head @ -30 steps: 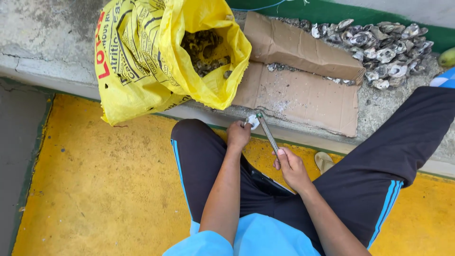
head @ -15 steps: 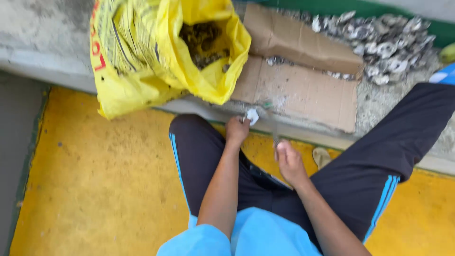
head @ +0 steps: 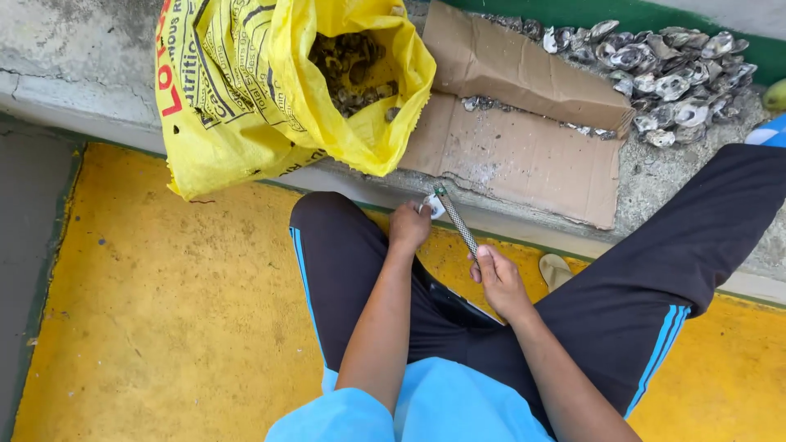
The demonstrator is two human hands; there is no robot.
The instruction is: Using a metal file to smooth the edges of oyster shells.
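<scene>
— As compared with the view half a second back: what changed?

— Metal rod (head: 458,226) raised back into sight, tip now set at the small pale shell (head: 432,206). Lay the same way a full second back. Sack, cardboard and shell heap unmoved; view shifted only slightly.

— Hand state?

— Left hand (head: 408,227) closed round the shell, pinning it at the edge of the concrete ledge (head: 82,57). Right hand (head: 496,280) wrapped on the rod's lower end, thumb along the shaft. Hands apart, joined only through rod and shell.

— Meaning for the work?

— Judged: tool back on the shell, work on this piece still under way.

— Materials?

— Rod: slim, straight, cross-hatched steel. Shell: whitish, irregular, mostly hidden by fingers. Yellow sack (head: 246,98): woven plastic, slumped, mouth open on dark rough shells (head: 352,65). Cardboard (head: 524,155): flattened, creased, gritty. Heap of opened shells (head: 663,65): grey, pearly inside, jagged. Ledge: pitted and cracked. Floor (head: 164,327): painted yellow, scuffed.
</scene>
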